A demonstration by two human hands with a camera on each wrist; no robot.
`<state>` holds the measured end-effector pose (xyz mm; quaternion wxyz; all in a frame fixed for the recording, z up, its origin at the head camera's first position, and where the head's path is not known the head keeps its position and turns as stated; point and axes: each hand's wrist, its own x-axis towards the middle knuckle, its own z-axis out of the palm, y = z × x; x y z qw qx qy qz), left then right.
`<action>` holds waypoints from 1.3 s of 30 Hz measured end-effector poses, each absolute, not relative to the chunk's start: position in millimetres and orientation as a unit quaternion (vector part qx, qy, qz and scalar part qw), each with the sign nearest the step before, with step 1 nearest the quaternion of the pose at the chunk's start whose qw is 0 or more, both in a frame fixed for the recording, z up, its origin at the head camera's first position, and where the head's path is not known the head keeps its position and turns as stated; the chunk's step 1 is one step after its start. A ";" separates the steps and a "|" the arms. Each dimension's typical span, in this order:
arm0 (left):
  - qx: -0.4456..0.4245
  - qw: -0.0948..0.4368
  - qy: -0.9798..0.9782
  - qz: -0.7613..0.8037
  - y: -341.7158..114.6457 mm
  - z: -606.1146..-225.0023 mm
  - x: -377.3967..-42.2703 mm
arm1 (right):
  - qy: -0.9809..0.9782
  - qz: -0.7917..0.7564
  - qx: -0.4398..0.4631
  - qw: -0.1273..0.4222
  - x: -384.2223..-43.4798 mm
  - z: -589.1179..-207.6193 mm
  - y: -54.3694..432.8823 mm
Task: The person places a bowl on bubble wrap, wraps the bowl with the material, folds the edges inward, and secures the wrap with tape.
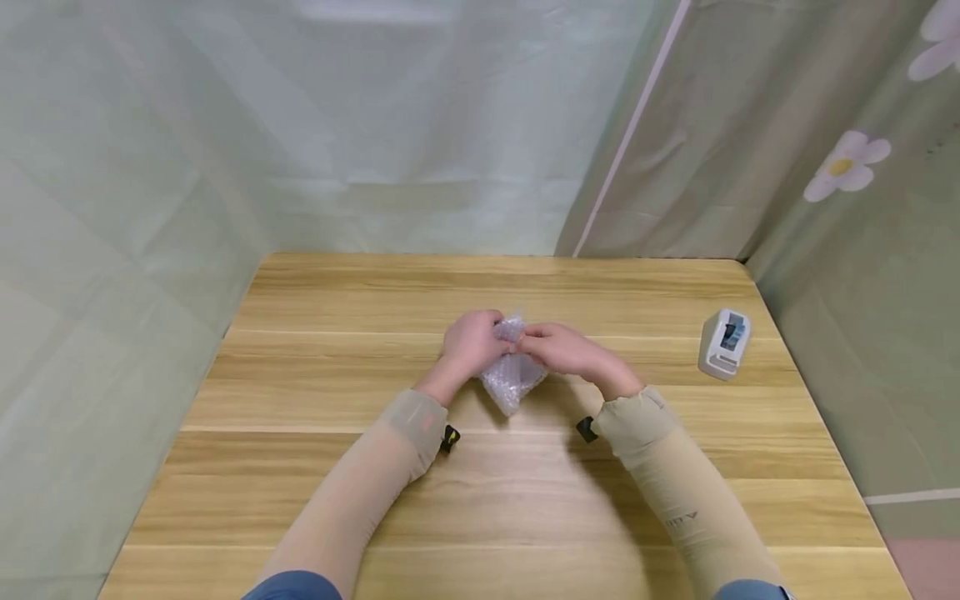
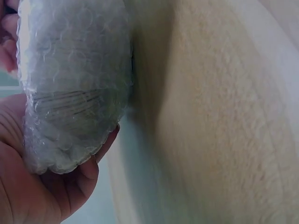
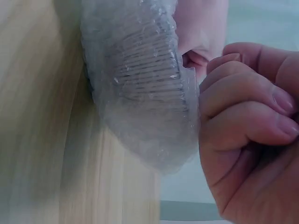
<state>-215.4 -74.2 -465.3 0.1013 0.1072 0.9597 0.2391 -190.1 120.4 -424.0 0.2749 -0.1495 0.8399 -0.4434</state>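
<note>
A bundle of clear bubble wrap is between the two hands near the middle of the table. Thin dark parallel lines show through the bubble wrap in the right wrist view; the thing inside is blurred by the plastic. My left hand grips the bundle from its left side, with fingertips curling round its end in the left wrist view. On the other side, my right hand has its fingers curled, with thumb and forefinger pinching at the upper edge of the wrap.
Toward the right edge of the wooden table stands a white tape dispenser with a blue roll. Curtains hang behind the table and along both sides. Small dark wrist cameras stick out under the beige sleeves.
</note>
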 end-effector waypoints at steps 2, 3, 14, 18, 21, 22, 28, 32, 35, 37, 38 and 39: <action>0.100 0.105 0.955 0.259 -74.4 -466.9 -215.7 | 0.841 -0.437 -0.143 0.286 -192.8 -424.9 119.5; 0.097 0.107 0.953 0.268 -74.4 -467.3 -215.9 | 0.840 -0.433 -0.141 0.294 -194.2 -425.3 119.2; 0.069 0.123 0.945 0.296 -75.2 -467.1 -217.8 | 0.868 -0.345 -0.156 0.321 -202.9 -421.4 109.8; 0.061 0.124 0.944 0.299 -74.4 -466.0 -217.1 | 0.887 -0.302 -0.156 0.312 -204.3 -419.1 104.3; 0.059 0.121 0.946 0.296 -73.1 -465.6 -216.5 | 0.901 -0.274 -0.158 0.297 -204.3 -417.7 100.3; 0.060 0.120 0.946 0.295 -72.6 -465.4 -216.1 | 0.905 -0.267 -0.156 0.293 -203.8 -417.5 99.2; 0.061 0.120 0.947 0.290 -69.3 -463.7 -213.4 | 0.925 -0.233 -0.148 0.261 -199.6 -418.6 93.0; 0.058 0.119 0.948 0.289 -68.5 -464.0 -212.9 | 0.937 -0.195 -0.151 0.247 -196.2 -417.6 87.4; 0.060 0.119 0.947 0.292 -69.0 -465.8 -213.1 | 0.945 -0.164 -0.148 0.241 -194.2 -417.4 83.6; 0.065 0.122 0.943 0.302 -70.5 -467.9 -213.5 | 0.949 -0.153 -0.139 0.238 -192.9 -417.8 81.6; 0.069 0.124 0.940 0.309 -71.5 -468.8 -213.6 | 0.951 -0.152 -0.133 0.235 -192.2 -418.1 80.8; 0.075 0.127 0.937 0.317 -72.9 -470.0 -213.8 | 0.952 -0.149 -0.127 0.234 -191.5 -418.5 80.0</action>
